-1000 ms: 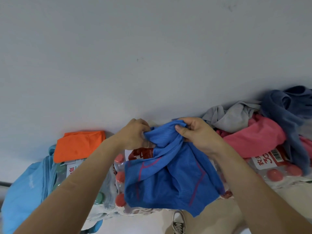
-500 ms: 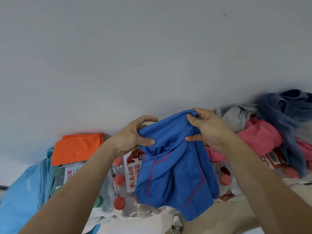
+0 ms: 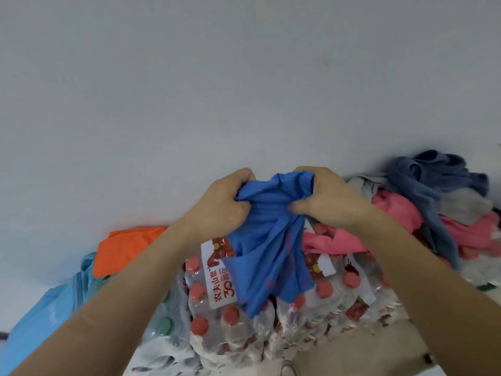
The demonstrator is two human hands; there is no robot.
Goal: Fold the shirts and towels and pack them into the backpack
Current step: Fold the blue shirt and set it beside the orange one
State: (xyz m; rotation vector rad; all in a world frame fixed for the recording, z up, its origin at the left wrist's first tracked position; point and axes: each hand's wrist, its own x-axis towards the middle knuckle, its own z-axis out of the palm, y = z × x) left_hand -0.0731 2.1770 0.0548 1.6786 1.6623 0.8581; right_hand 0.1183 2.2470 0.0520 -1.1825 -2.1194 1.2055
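Our left hand and right hand are raised close together in front of the pale wall, each with fingers curled tight into the top edge of the blue shirt, so both are holding bunched fabric. Between the two fists the cloth is gathered into folds, and the rest of it hangs down crumpled, its pink seams showing, over the shrink-wrapped packs of water bottles with red caps. To the left we see a folded orange garment lying against the wall, just above the light blue backpack, which sits at the lower left edge beside the bottles. To the right, behind our right forearm, there is a loose heap: a pink garment, a grey garment and a dark blue garment draped over them.
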